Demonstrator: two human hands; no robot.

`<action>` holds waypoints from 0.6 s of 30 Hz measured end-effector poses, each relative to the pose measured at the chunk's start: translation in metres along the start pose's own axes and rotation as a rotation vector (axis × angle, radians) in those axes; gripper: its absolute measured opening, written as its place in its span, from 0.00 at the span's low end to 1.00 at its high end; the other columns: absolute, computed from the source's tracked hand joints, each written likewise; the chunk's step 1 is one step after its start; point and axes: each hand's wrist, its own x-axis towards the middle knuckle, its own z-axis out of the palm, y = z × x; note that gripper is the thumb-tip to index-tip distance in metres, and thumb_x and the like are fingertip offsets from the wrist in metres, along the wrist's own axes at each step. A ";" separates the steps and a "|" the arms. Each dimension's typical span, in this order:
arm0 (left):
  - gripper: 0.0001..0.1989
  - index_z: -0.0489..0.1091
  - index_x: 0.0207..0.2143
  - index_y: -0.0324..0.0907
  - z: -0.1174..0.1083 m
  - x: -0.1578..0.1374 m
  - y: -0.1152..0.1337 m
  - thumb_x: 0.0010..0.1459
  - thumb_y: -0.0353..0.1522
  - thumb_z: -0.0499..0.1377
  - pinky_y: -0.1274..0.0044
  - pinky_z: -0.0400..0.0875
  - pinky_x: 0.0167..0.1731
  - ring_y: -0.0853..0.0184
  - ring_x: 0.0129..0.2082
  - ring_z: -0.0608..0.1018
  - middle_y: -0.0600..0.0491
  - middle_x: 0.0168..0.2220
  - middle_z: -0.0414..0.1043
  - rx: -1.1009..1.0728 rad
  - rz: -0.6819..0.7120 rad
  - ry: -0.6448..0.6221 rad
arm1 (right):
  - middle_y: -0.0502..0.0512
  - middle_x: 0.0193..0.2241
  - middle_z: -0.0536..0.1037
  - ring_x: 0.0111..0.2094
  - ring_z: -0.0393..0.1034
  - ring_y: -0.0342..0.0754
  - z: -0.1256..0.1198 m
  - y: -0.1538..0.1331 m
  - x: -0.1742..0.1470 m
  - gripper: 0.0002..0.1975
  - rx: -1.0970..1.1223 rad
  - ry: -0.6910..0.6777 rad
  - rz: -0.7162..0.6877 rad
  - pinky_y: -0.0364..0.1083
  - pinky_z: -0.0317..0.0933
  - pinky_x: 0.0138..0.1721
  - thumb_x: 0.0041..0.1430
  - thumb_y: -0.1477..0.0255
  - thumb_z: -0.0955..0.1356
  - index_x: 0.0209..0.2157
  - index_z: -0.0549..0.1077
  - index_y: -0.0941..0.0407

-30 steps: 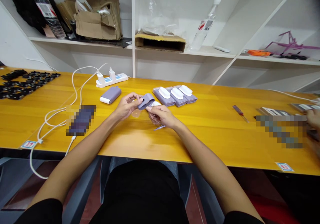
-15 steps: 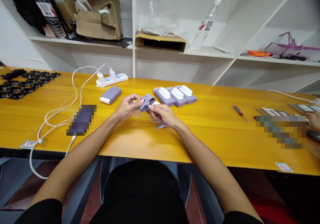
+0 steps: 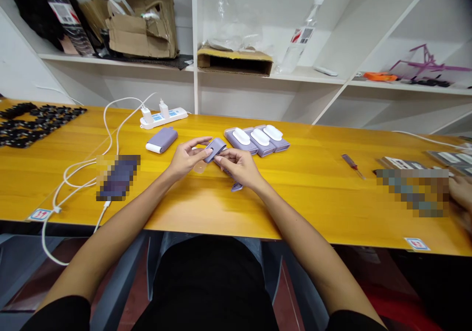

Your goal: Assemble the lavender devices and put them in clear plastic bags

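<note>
My left hand [image 3: 185,160] pinches a small lavender sleeve-like piece [image 3: 215,149] with a dark round hole in its face. At the piece's right edge, my right hand [image 3: 240,167] is closed, thumb against fingers; what sits between the fingertips is hidden. Below the right hand a lavender tip [image 3: 237,187] pokes out, mostly covered by the palm. Beside my left fingers is a clear round film [image 3: 199,166]. Just behind the hands lie three lavender cases [image 3: 249,147], each topped by a white oval piece [image 3: 241,136].
Another lavender case [image 3: 162,138] with a white end lies left, before a power strip [image 3: 164,118]. White cables [image 3: 68,173] loop around a blurred phone [image 3: 118,177]. At right are a screwdriver [image 3: 353,166] and another person's hand [image 3: 460,193]. Shelves [image 3: 195,90] rise behind the table.
The lavender piece has turned slightly in my hands. A small shiny metal bit at my right fingertips is now out of sight. The other person's hand has moved further into view.
</note>
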 end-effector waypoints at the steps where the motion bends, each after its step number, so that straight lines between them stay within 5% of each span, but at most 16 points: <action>1: 0.27 0.85 0.50 0.41 0.001 -0.001 0.001 0.49 0.42 0.80 0.72 0.78 0.45 0.62 0.42 0.82 0.46 0.49 0.81 0.007 0.005 -0.011 | 0.49 0.24 0.76 0.25 0.64 0.43 0.000 0.000 0.000 0.20 -0.020 0.002 -0.010 0.43 0.55 0.27 0.59 0.54 0.77 0.36 0.80 0.57; 12: 0.12 0.87 0.39 0.45 0.006 -0.006 0.011 0.56 0.40 0.75 0.72 0.72 0.44 0.61 0.41 0.76 0.48 0.38 0.78 0.197 0.130 -0.067 | 0.48 0.24 0.75 0.26 0.62 0.43 0.002 0.006 -0.001 0.15 -0.140 0.007 -0.062 0.44 0.55 0.30 0.64 0.57 0.73 0.34 0.78 0.56; 18: 0.14 0.87 0.40 0.42 0.004 -0.005 0.007 0.55 0.40 0.75 0.71 0.72 0.48 0.59 0.42 0.79 0.47 0.41 0.82 0.119 0.099 0.007 | 0.50 0.28 0.77 0.27 0.65 0.45 0.007 -0.003 -0.009 0.13 -0.305 -0.004 -0.136 0.45 0.58 0.31 0.66 0.58 0.74 0.36 0.75 0.54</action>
